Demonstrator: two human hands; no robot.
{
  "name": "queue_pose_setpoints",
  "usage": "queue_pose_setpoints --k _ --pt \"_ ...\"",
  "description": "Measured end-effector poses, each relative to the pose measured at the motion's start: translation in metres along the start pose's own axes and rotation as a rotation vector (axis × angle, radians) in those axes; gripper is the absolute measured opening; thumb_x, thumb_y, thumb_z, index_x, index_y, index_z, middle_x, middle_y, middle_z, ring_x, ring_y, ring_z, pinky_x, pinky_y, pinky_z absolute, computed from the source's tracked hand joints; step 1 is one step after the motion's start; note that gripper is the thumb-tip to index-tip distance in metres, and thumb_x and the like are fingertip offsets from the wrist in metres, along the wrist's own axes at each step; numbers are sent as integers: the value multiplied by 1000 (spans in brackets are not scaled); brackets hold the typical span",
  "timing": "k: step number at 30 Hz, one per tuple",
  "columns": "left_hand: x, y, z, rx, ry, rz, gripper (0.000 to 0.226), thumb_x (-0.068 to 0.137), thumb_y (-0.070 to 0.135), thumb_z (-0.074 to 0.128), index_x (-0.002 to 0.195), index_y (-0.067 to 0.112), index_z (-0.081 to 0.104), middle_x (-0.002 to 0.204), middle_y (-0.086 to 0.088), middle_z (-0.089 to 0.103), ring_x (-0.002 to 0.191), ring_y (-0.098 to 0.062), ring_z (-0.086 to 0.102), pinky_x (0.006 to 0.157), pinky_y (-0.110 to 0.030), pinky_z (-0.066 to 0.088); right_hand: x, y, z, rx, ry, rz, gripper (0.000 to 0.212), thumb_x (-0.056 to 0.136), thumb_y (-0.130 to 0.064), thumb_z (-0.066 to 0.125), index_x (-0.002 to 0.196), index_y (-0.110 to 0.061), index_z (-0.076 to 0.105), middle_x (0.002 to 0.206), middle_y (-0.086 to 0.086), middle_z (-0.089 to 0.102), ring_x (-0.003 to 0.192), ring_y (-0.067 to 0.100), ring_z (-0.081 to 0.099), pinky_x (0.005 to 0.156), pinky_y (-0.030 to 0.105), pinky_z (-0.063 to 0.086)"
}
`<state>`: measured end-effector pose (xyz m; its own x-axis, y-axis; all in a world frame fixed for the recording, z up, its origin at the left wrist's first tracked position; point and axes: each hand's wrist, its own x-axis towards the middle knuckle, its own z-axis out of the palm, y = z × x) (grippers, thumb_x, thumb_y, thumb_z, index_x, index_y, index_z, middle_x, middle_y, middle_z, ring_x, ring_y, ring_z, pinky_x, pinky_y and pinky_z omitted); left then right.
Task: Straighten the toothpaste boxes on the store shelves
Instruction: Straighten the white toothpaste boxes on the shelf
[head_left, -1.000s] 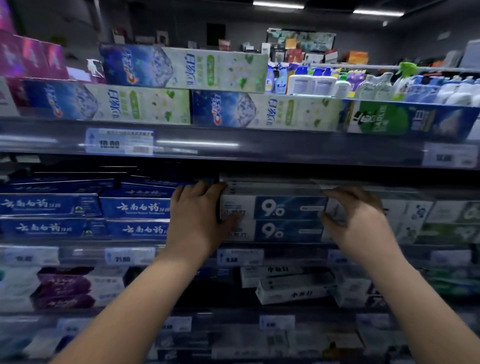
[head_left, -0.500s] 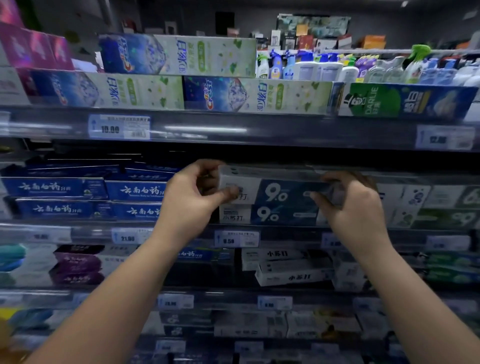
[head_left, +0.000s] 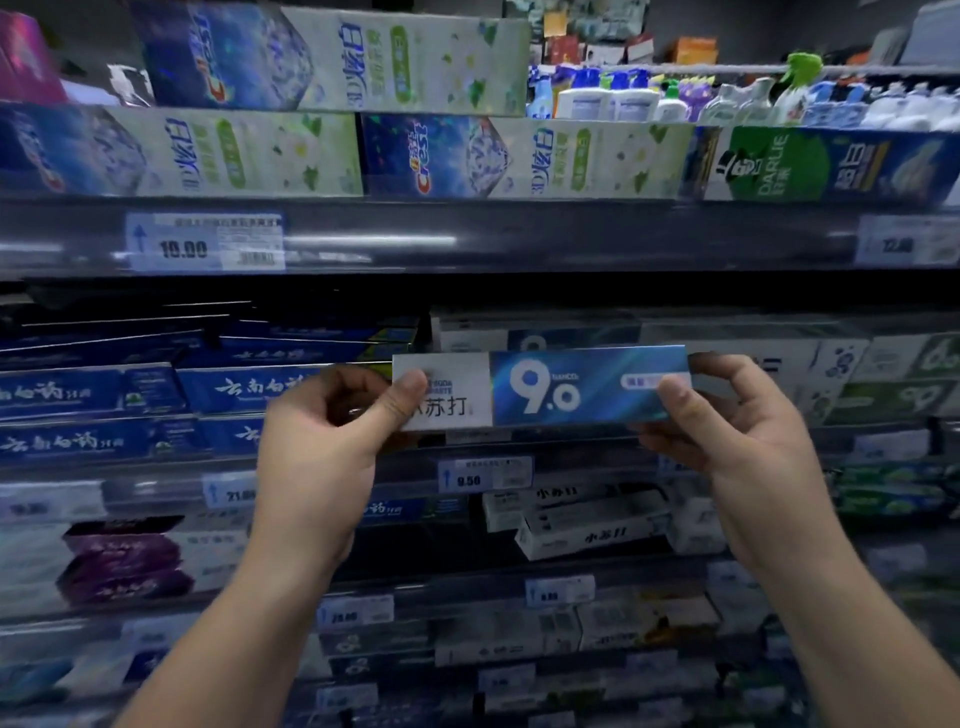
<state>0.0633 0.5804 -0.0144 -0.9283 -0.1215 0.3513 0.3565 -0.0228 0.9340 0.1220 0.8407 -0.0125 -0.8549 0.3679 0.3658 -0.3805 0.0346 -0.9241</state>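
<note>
A white-and-blue toothpaste box (head_left: 540, 387) marked "9.0" is held level in front of the middle shelf (head_left: 597, 457), clear of the stacked boxes behind it. The left hand (head_left: 322, 441) pinches its white left end, thumb on the front face; the right hand (head_left: 727, 421) pinches its blue right end likewise. Dark blue boxes (head_left: 104, 405) (lettering blurred) lie stacked to the left.
</note>
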Motion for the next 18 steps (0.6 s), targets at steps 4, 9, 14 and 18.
queue_pose_setpoints --k 4,9,14,18 --pt "-7 -3 5 -56 4 -28 29 70 39 81 80 14 68 86 -14 74 87 -31 73 92 -52 57 1 0 -10 62 -48 -14 22 79 -21 71 100 -20 61 99 12 76 88 25 73 71 28 60" --pt "-13 -17 26 -118 34 -65 24 93 -2 62 95 22 60 91 1 78 93 -20 74 91 -38 53 1 -7 -24 74 -226 -191 32 70 -6 77 94 -15 59 99 3 73 98 19 70 83 29 57" --pt "-21 -24 54 -240 105 -210 26 96 -8 53 92 18 57 93 -10 71 83 -22 72 80 -30 61 3 -22 -31 59 -354 -365 39 66 4 80 101 -7 68 115 5 71 112 22 67 85 23 55" --pt "-27 -25 68 -248 124 -235 18 97 -2 56 99 15 59 112 -18 71 90 -23 74 81 -32 61 11 -26 -41 68 -401 -400 39 69 0 80 106 -6 68 113 7 68 111 24 66 87 24 54"
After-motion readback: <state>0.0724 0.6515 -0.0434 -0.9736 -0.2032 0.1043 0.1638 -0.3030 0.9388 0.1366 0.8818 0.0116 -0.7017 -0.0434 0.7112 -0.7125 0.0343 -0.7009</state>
